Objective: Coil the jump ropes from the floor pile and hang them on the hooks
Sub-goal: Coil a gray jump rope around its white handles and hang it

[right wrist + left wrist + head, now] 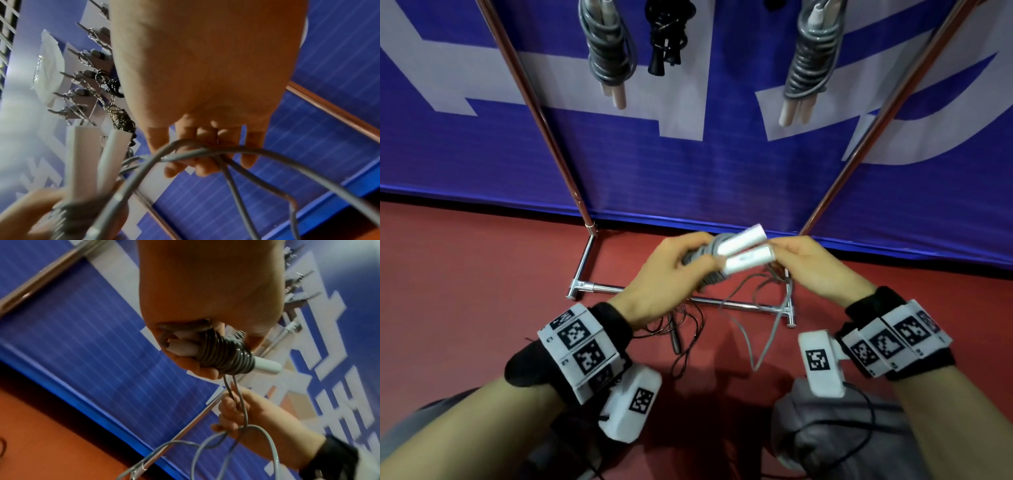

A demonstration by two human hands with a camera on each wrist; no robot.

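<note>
Both hands are up in front of me, close together over the red floor (465, 274). My left hand (671, 274) is wrapping its fingers round the bundle of the grey jump rope (709, 253): two smooth white cylindrical handles (746, 253) lying side by side, with glossy grey cord wound round them in tight, ribbed turns. From the left wrist view the coil (226, 356) is looking like a stack of shiny rings, one handle end poking out past it.

My right hand (822, 267) is sitting just beside the handle tips, its fingers (207, 164) curling round the loose strands of the same cord (205, 152). That cord is thin, round and rubbery-looking, running from the coil into my right fist and then drooping away in slack loops (756, 329) toward the floor between my wrists. So the rope is spanning both hands: wound part in the left, free tail in the right.

Below my left wrist a thin black rope (681, 339) is lying tangled on the floor, touching the chrome base bar of the rack (599, 286). Two coppery metal poles (544, 120) are rising from that base against a blue banner (688, 164) with big white lettering. Up on the rack three finished bundles are hanging: a grey coil with pale handles (609, 58), a black bundle (666, 37) just beside it, and another grey coil (811, 61) well apart to the right.
</note>
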